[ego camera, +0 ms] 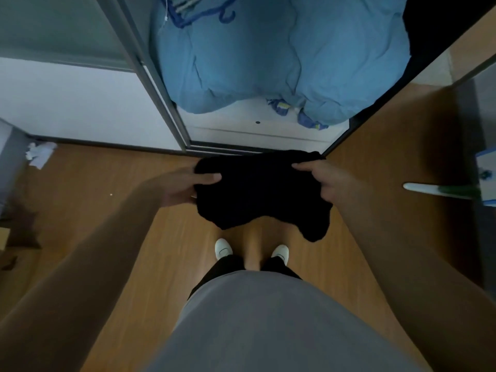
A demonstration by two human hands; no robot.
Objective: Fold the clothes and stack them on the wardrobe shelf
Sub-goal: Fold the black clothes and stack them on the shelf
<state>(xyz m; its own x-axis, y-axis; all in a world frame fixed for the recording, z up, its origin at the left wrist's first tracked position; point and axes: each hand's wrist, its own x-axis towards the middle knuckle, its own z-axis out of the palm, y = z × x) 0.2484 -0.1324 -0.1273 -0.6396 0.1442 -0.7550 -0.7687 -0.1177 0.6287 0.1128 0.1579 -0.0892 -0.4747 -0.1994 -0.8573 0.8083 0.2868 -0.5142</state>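
- Crumpled white paper (40, 154) lies on the wood-grain floor (107, 210) by the pale sliding door (80, 108) at the far left.
- The left hand (185, 186) pinches the left edge of a black knitted garment (257, 194), thumb on top.
- The garment hangs bunched, held in the air above white shoes (223, 248), just before the open wardrobe.
- Inside, a puffy blue quilt (281, 63) fills the white shelf (241, 122).
- The right hand (322, 181) grips the garment's right edge.
- A white handle (426, 189) lies at the far right.
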